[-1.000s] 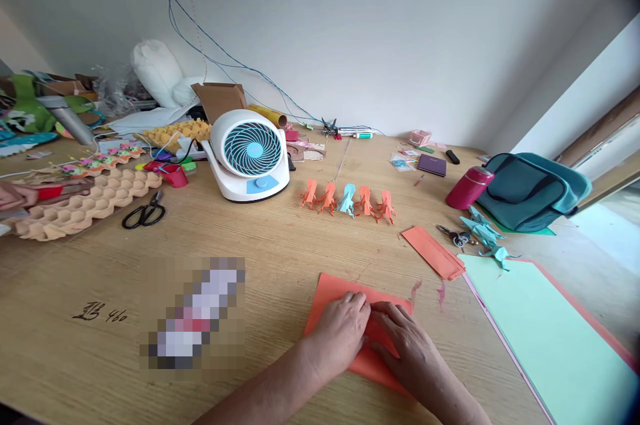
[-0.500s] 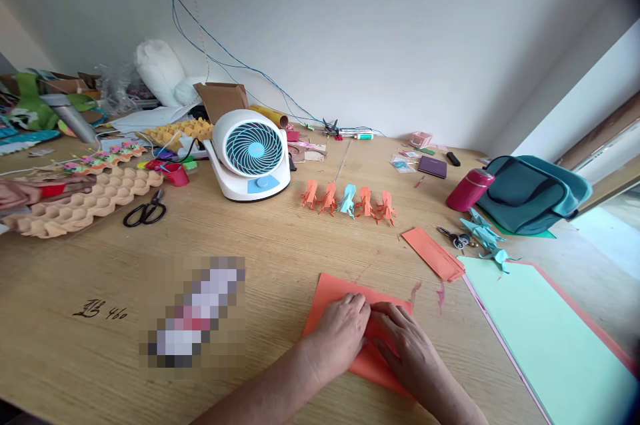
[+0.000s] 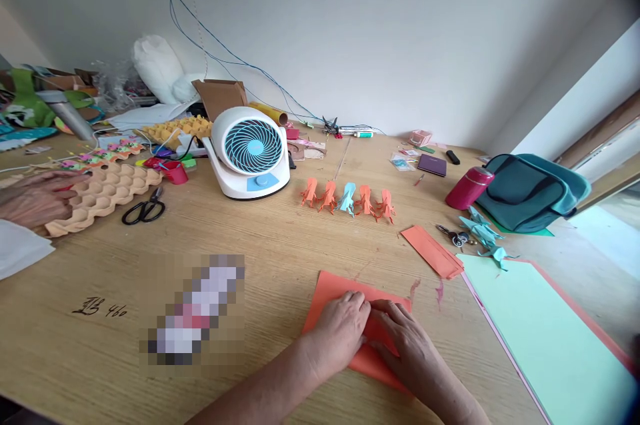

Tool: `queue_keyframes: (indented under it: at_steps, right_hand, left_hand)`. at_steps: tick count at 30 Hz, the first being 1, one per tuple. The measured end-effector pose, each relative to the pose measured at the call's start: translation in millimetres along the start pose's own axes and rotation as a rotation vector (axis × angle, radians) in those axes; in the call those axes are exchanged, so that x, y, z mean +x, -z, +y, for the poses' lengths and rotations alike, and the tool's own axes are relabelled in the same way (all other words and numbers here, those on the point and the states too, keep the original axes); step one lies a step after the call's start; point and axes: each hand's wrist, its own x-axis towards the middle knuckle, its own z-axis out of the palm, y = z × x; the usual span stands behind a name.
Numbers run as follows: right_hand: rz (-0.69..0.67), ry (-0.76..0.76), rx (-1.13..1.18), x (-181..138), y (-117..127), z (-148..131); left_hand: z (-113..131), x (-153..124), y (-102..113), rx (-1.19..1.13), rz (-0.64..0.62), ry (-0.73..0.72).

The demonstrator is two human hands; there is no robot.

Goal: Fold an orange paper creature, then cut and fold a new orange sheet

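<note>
A sheet of orange paper [image 3: 325, 285] lies on the table, with both of my hands on it. My left hand [image 3: 340, 325] has its fingers curled down onto the middle of the sheet. Close against it, my right hand [image 3: 405, 342] bends its fingers over the paper, the fingertips of the two hands nearly touching. The part of the sheet under my fingers is hidden. Beyond the sheet stands a row of folded orange and blue paper figures [image 3: 347, 200]. Orange paper strips [image 3: 433, 252] lie to the right.
A white fan [image 3: 250, 152] stands at the back. Black-handled scissors [image 3: 144, 210] lie near an egg carton [image 3: 115, 188], where another person's hand [image 3: 35, 202] rests. Pale green sheets [image 3: 555, 332], a pink bottle [image 3: 469, 188], keys [image 3: 454, 237] and a teal bag [image 3: 530, 192] are at the right.
At the far left, the other person's hand has come further into view over the egg carton, with a pale sleeve showing. My hands and the orange paper look nearly unchanged.
</note>
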Motion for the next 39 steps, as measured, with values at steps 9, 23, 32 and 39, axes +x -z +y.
queue_keyframes:
  at_steps: [9, 23, 32, 39]
  right_hand:
    - [-0.008, 0.001, 0.032, -1.7, 1.7, 0.5]
    - [0.016, 0.018, -0.018, -3.6, 1.6, 0.6]
    - [-0.019, 0.012, -0.019, -2.7, 5.4, -3.4]
    - [-0.016, 0.006, 0.003, -3.6, 6.0, -1.4]
  left_hand:
    - [-1.0, -1.2, -1.3, 0.024, -0.001, -0.019]
    - [0.7, -1.3, 1.5, 0.021, -0.062, 0.006]
    - [1.1, -0.3, 1.3, 0.007, -0.083, 0.011]
    - [0.4, 0.3, 2.8, -0.015, -0.083, 0.005]
